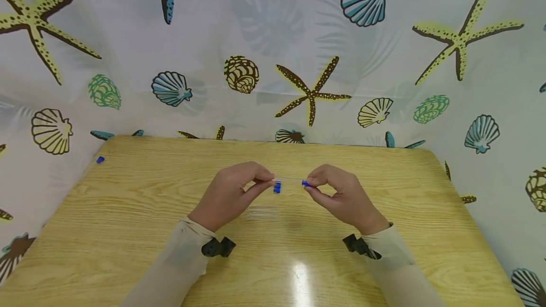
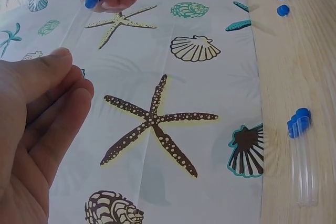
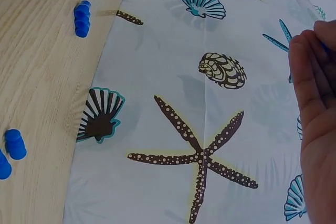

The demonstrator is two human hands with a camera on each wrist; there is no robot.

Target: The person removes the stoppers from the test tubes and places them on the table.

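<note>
A clear thin tube (image 2: 77,27) spans the gap between the two hands, held above the table. My left hand (image 1: 236,191) pinches it near one end between thumb and fingertips. At its other end, my right hand (image 1: 339,193) pinches a blue cap (image 1: 305,183), which sits right at the tube's end in the left wrist view. Below the hands lies a short row of blue caps (image 1: 277,187); clear tubes (image 2: 306,174) run from blue caps in the left wrist view. Several more clear tubes (image 1: 263,213) lie side by side just nearer on the table.
On the wooden table (image 1: 141,231), a lone blue piece (image 1: 100,159) lies by the far left corner. A few loose blue caps (image 2: 283,10) are near the right hand, mostly hidden by it in the head view. A shell-and-starfish patterned cloth (image 1: 273,27) hangs behind the table.
</note>
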